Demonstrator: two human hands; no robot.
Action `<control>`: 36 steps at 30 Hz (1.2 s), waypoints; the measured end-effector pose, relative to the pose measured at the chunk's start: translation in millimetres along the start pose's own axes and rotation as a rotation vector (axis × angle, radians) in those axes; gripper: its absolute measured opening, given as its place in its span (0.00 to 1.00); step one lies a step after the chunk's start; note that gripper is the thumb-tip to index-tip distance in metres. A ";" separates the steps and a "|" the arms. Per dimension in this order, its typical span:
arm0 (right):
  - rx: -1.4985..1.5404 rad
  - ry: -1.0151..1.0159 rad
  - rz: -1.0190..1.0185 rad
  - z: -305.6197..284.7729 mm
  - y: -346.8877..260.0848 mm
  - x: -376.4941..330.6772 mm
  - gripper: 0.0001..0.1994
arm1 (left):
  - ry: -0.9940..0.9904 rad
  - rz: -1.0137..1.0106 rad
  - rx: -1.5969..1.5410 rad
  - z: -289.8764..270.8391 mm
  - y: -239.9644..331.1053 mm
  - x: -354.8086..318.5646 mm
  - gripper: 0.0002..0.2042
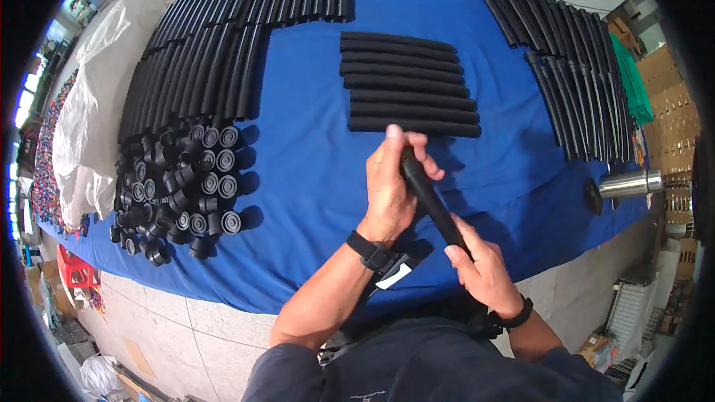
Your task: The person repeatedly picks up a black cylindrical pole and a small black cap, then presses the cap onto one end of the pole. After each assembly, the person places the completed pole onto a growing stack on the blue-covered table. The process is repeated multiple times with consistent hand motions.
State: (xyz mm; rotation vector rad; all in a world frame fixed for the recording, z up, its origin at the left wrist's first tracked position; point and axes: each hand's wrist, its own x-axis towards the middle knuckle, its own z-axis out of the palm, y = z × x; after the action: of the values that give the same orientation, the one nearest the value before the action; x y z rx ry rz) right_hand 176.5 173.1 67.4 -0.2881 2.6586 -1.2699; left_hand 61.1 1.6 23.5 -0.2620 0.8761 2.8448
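Observation:
My left hand (391, 182) grips the upper end of a black foam tube (432, 205) held slanted above the near edge of the blue-covered table (313, 156). The tube's lower end sits in my right hand (480, 268). Just beyond my left hand, several finished black foam tubes (410, 85) lie side by side in a neat row. A heap of small black round end caps (186, 190) lies to my left.
Long rows of black tubes (216, 37) fill the far left of the table, and more black tubes (570, 59) fan out at the far right. A metal flask (629, 184) lies near the right edge. White plastic sheeting (97, 97) hangs off the left side.

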 end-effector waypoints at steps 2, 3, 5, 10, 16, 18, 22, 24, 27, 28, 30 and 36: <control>-0.161 0.124 -0.142 -4.7 7.8 -0.7 0.26 | -0.019 -0.032 -0.141 3.0 9.8 0.8 0.33; -0.144 0.077 -0.106 -9.2 7.4 -1.8 0.25 | -0.017 -0.052 -0.226 2.2 14.4 1.0 0.35; -0.111 -0.017 -0.036 -19.6 5.8 -3.7 0.25 | 0.011 -0.109 -0.220 -0.5 13.2 4.7 0.33; 0.646 -0.426 0.367 -18.9 12.2 -7.1 0.30 | 0.045 -0.137 -0.238 -7.6 5.1 5.9 0.28; 0.214 -0.304 0.281 -9.2 -2.0 -9.4 0.29 | 0.107 -0.130 -0.262 -8.8 0.1 2.3 0.27; 0.189 -0.270 0.213 -7.1 -0.7 -10.2 0.29 | 0.105 -0.127 -0.254 -9.1 1.5 0.5 0.27; 0.136 -0.258 0.189 -5.7 -2.9 -10.0 0.29 | 0.121 -0.109 -0.229 -4.9 5.1 -1.8 0.27; 0.094 -0.234 0.170 -5.1 -3.4 -11.3 0.30 | 0.122 -0.102 -0.215 0.2 6.2 -1.4 0.26; 0.040 -0.174 0.096 0.2 4.1 -14.3 0.30 | 0.088 -0.090 -0.221 -5.9 4.1 -2.1 0.25; 0.039 -0.159 0.078 0.4 6.3 -15.1 0.30 | 0.058 -0.096 -0.215 -3.7 4.8 -2.4 0.25; 0.045 -0.163 0.057 -2.2 9.3 -15.5 0.30 | 0.074 -0.129 -0.230 -4.7 9.2 -0.2 0.29; -0.337 0.097 -0.183 -15.5 32.0 -12.9 0.25 | 0.189 -0.062 -0.161 10.9 7.0 4.0 0.24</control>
State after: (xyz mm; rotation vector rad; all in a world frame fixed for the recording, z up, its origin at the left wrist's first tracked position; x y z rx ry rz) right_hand 182.0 207.6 52.9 -0.5392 2.9841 -0.8910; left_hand 54.5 2.5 35.3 -0.5763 0.6559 2.8697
